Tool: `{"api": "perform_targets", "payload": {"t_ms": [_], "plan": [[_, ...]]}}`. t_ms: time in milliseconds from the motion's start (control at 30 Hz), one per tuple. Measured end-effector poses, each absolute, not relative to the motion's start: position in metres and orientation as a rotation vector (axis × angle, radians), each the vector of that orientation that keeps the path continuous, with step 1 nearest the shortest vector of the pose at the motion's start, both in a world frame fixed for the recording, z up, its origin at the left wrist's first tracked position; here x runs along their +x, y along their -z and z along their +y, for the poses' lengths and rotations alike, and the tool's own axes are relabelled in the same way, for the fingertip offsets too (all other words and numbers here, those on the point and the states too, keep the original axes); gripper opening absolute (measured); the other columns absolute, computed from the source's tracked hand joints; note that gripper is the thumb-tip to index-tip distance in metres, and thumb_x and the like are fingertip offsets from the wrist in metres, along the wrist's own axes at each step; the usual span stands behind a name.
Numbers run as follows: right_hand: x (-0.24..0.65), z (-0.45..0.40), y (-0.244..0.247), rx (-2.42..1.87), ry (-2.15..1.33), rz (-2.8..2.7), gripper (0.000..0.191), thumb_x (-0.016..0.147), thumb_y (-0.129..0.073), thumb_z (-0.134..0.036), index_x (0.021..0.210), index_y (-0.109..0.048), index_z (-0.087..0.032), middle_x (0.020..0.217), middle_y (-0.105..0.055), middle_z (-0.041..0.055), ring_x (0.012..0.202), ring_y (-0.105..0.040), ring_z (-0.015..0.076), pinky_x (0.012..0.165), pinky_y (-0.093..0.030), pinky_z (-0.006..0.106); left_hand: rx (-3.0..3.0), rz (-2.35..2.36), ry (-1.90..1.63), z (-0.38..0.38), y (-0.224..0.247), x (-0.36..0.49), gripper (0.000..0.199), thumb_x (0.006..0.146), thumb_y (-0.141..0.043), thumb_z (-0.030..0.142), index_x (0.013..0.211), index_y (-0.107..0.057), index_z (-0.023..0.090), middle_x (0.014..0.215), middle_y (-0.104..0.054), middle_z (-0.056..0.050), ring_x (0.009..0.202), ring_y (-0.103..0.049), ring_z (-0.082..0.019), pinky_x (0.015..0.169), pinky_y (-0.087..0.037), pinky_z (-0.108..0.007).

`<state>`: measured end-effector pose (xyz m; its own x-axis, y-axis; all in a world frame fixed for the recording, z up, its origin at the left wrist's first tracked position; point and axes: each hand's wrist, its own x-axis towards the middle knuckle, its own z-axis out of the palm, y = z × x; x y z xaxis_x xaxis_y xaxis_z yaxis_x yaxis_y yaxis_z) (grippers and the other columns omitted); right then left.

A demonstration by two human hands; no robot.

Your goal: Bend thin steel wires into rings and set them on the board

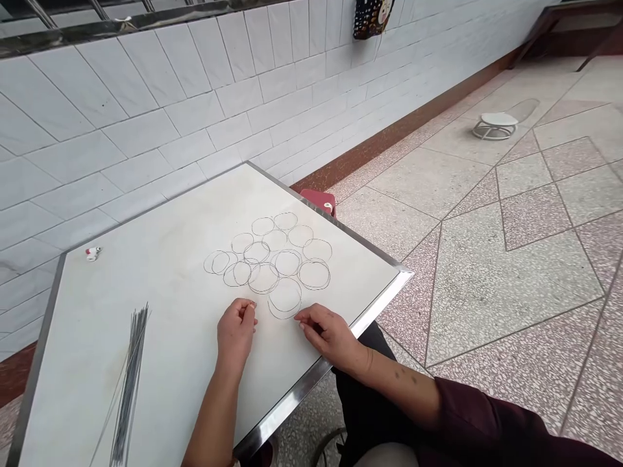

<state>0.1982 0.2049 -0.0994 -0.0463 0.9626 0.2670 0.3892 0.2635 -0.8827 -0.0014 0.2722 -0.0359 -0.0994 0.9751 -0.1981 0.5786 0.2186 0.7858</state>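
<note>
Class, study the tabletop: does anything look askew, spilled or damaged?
No clear spill or damage. The bundle of straight wires on the table looks slightly askew: a few splay out instead of lying parallel.

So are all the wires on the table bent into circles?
No, a bundle of straight wires lies on the table, to the left of the round wire rings.
</note>
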Motion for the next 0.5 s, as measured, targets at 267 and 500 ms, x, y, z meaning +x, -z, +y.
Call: {"api": "perform_targets", "payload": {"t_ms": [267, 500], "plan": [[0.194, 0.202, 0.1, -1.234, -0.622, -1.786, 0.026, 0.093, -0.047, -0.017, 0.111, -0.066, -0.023, 0.097, -0.066, 0.0061, 0.084, -0.064, 0.0173, 0.076, -0.054, 0.031, 1.311, 1.892, -0.859, 0.179, 0.03, -0.059, 0.033, 0.081, -0.054, 0.051, 0.089, -0.067, 0.021, 0.068, -0.065, -0.001, 0.066, -0.063, -0.022, 0.062, -0.052, -0.034], [0.186, 0.201, 0.105, -1.327, -0.43, -1.968, 0.029, 0.095, -0.047, -0.02, 0.117, -0.066, -0.025, 0.104, -0.067, 0.0066, 0.096, -0.065, 0.02, 0.081, -0.057, 0.033, 1.02, 2.3, -0.954, 0.097, 0.05, -0.146, 0.042, 0.074, -0.058, 0.06, 0.093, -0.068, 0.024, 0.069, -0.066, 0.0, 0.065, -0.063, -0.024, 0.065, -0.051, -0.037]]}}
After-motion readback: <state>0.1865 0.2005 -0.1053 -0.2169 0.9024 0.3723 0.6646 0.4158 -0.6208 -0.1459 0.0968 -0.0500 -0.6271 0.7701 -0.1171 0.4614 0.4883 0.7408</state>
